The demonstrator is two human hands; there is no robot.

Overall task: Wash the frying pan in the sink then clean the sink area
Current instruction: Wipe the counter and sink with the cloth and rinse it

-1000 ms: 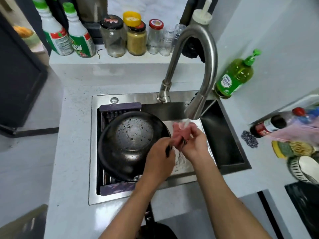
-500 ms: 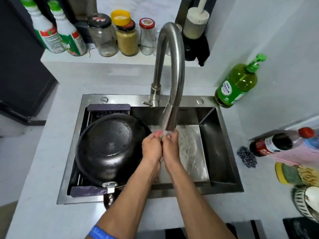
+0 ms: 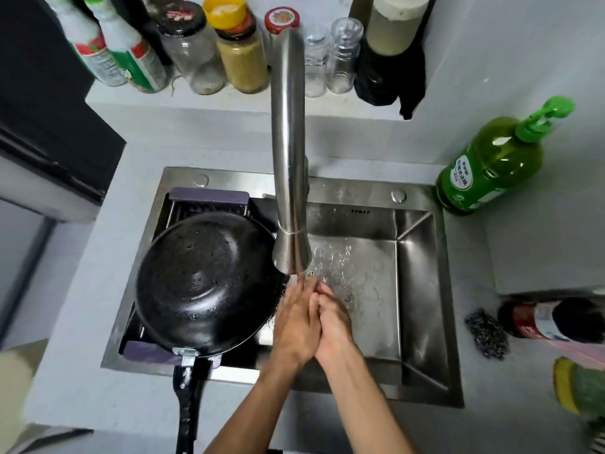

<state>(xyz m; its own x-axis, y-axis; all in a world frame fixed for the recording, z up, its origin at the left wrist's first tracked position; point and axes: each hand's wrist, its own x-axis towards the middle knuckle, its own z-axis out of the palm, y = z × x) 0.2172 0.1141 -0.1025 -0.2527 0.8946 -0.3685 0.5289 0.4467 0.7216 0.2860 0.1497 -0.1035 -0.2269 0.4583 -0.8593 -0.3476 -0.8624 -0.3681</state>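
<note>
The black frying pan (image 3: 209, 283) rests tilted on a purple-ended drain rack (image 3: 209, 195) over the left half of the steel sink (image 3: 422, 290). Its wet inside faces up and its handle sticks out over the front rim. Water runs from the tall steel faucet (image 3: 289, 158) into the right basin. My left hand (image 3: 296, 319) and my right hand (image 3: 335, 322) are pressed together under the stream, just right of the pan. The left fingers lie fairly straight, while the right fingers curl against the left hand. Nothing shows between them.
A green dish soap pump bottle (image 3: 491, 165) stands at the sink's back right corner. On the right counter lie a steel scourer (image 3: 486, 334), a dark bottle (image 3: 556, 319) on its side and a yellow-green sponge (image 3: 576, 385). Jars (image 3: 242, 50) and spray bottles line the back ledge.
My hands stayed together under the water, rubbing. The small pink thing seen in them earlier no longer shows. The view shifted left and closer over the sink; the pan has not moved.
</note>
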